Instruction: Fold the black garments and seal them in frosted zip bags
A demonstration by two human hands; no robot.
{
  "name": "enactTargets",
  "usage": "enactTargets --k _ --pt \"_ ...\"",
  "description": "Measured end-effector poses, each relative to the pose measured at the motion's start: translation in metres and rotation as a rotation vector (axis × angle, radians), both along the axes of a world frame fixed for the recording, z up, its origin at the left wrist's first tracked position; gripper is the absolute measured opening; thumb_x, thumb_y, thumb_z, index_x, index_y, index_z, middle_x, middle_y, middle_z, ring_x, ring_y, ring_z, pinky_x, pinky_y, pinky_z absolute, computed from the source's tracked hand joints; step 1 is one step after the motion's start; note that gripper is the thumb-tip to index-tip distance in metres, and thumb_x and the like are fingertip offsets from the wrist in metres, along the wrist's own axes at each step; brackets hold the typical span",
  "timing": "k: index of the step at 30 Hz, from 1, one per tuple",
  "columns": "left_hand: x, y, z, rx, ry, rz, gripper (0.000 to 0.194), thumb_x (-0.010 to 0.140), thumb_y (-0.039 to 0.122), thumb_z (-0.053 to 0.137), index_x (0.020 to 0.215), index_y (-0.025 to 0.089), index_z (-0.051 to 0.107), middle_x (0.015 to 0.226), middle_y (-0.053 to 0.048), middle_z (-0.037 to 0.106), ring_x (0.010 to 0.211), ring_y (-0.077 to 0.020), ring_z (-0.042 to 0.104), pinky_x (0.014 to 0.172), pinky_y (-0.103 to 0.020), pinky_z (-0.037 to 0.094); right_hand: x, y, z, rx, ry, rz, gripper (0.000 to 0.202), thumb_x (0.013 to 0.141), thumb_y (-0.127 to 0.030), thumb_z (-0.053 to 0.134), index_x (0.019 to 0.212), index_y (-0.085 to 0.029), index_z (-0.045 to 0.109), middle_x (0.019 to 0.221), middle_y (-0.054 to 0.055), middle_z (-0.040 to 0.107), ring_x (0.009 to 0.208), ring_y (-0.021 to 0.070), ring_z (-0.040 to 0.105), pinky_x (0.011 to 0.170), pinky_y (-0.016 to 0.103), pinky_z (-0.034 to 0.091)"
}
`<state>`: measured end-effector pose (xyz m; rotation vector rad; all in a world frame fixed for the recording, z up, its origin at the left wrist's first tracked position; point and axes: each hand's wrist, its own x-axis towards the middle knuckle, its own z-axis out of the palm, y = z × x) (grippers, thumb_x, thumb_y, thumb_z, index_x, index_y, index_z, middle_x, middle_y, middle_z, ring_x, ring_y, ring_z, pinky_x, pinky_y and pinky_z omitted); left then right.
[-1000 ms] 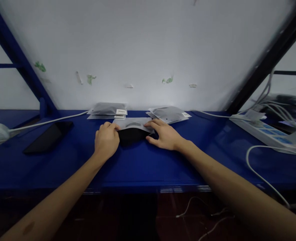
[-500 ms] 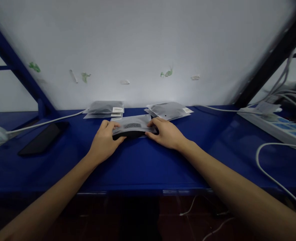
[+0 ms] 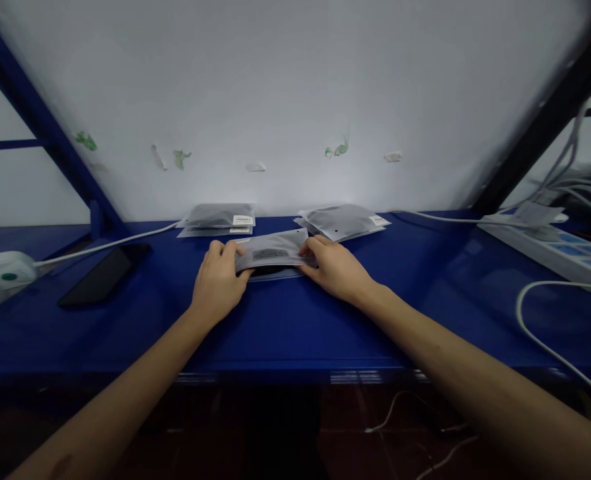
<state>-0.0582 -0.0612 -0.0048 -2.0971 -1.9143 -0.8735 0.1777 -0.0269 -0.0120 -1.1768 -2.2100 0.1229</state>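
Note:
A frosted plastic bag (image 3: 275, 245) with dark printing lies at the middle of the blue table, its near edge raised. My left hand (image 3: 221, 277) grips its left end, fingers on top and thumb at the near edge. At the right end, my right hand (image 3: 338, 270) pinches it the same way. Under the raised edge a strip of something black shows, and a thin clear layer sits beneath it; whether that layer belongs to the same bag I cannot tell. Behind are a left pile of filled frosted bags (image 3: 218, 217) with white labels and a right pile (image 3: 343, 220).
A black phone (image 3: 106, 273) lies on the table (image 3: 295, 333) at the left, near a white power strip (image 3: 5, 270) and its cable. Another power strip (image 3: 555, 250) stands at the right with a looping white cable (image 3: 520, 313). A white wall (image 3: 295, 100) rises behind.
The black strip at the near edge is now mostly covered by the bag. Both hands keep their hold at the ends. The view has shifted slightly, so everything sits a little further right.

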Motion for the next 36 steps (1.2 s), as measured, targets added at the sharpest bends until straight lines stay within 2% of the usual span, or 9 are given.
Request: enactTargets --k 8,10,14,17,20,24,28,32,36 --pt "-0.002 -0.001 0.005 -0.049 0.015 0.119 0.017 0.082 0.012 0.06 0.092 0.022 0.05 0.097 -0.006 0.056 0.085 -0.0264 0.061 0.075 -0.041 0.05 0.003 0.001 -0.002 0.056 0.011 0.124 0.011 0.088 -0.025 0.061 0.096 -0.018 0.062 0.099 0.009 0.066 0.083 0.0196 0.062 0.076 0.034 0.049" --pt "-0.001 -0.001 0.005 -0.014 -0.01 0.039 0.016 0.082 0.015 0.063 0.091 0.022 0.051 0.096 -0.005 0.057 0.086 -0.0248 0.061 0.077 -0.04 0.05 0.006 0.004 -0.003 0.056 0.014 0.07 0.01 0.086 -0.022 0.061 0.096 -0.018 0.063 0.099 0.009 0.066 0.084 0.0203 0.062 0.076 0.034 0.048" --pt "0.0 -0.005 0.006 -0.023 0.037 -0.287 0.025 0.081 0.028 0.071 0.102 0.022 0.058 0.105 -0.005 0.06 0.102 -0.0261 0.057 0.091 -0.045 0.047 0.015 0.01 -0.003 0.026 0.053 -0.065 0.011 0.089 -0.02 0.057 0.096 -0.018 0.064 0.091 0.008 0.07 0.079 0.0207 0.063 0.073 0.033 0.046" --pt "-0.001 -0.009 0.008 -0.082 0.086 -0.47 0.037 0.082 0.02 0.065 0.117 0.025 0.058 0.12 -0.005 0.06 0.114 -0.0275 0.054 0.1 -0.05 0.043 0.024 0.014 -0.003 0.007 0.128 -0.113 0.015 0.091 -0.019 0.052 0.097 -0.019 0.066 0.086 0.006 0.072 0.074 0.0196 0.064 0.07 0.032 0.045" --pt "-0.004 -0.008 0.008 -0.06 0.063 -0.573 0.043 0.079 0.008 0.056 0.12 0.023 0.057 0.124 -0.006 0.061 0.119 -0.0257 0.055 0.103 -0.049 0.044 0.029 0.015 -0.001 -0.013 0.174 -0.148 0.018 0.092 -0.021 0.05 0.098 -0.019 0.067 0.084 0.006 0.073 0.071 0.0189 0.064 0.069 0.032 0.045" --pt "-0.006 -0.003 0.003 0.05 -0.004 -0.645 0.026 0.083 0.006 0.054 0.105 0.02 0.058 0.113 -0.007 0.068 0.108 -0.0217 0.064 0.097 -0.041 0.051 0.027 0.007 0.004 0.133 0.06 -0.199 0.022 0.09 -0.027 0.053 0.101 -0.018 0.069 0.089 0.009 0.072 0.083 0.024 0.062 0.078 0.038 0.047" --pt "-0.003 -0.004 0.001 0.102 -0.066 -0.634 0.008 0.089 0.014 0.057 0.091 0.021 0.055 0.111 -0.007 0.072 0.102 -0.0208 0.069 0.089 -0.037 0.054 0.008 -0.012 0.012 0.452 -0.059 -0.032 0.031 0.091 -0.036 0.054 0.112 -0.017 0.067 0.112 0.013 0.067 0.107 0.0302 0.054 0.091 0.045 0.043" --pt "0.001 -0.01 0.004 0.093 -0.077 -0.63 0.01 0.088 0.015 0.059 0.081 0.022 0.055 0.106 -0.006 0.073 0.098 -0.0207 0.069 0.087 -0.035 0.054 -0.018 -0.027 0.014 0.578 -0.25 0.274 0.031 0.098 -0.039 0.048 0.111 -0.019 0.067 0.107 0.01 0.067 0.099 0.0255 0.054 0.086 0.04 0.042" --pt "0.004 -0.013 0.006 0.054 -0.075 -0.619 0.013 0.085 0.014 0.06 0.077 0.022 0.055 0.098 -0.004 0.073 0.093 -0.02 0.069 0.085 -0.033 0.054 -0.028 -0.03 0.01 0.649 -0.334 0.296 0.029 0.103 -0.025 0.039 0.105 -0.023 0.068 0.099 0.006 0.069 0.089 0.0208 0.052 0.081 0.036 0.039"
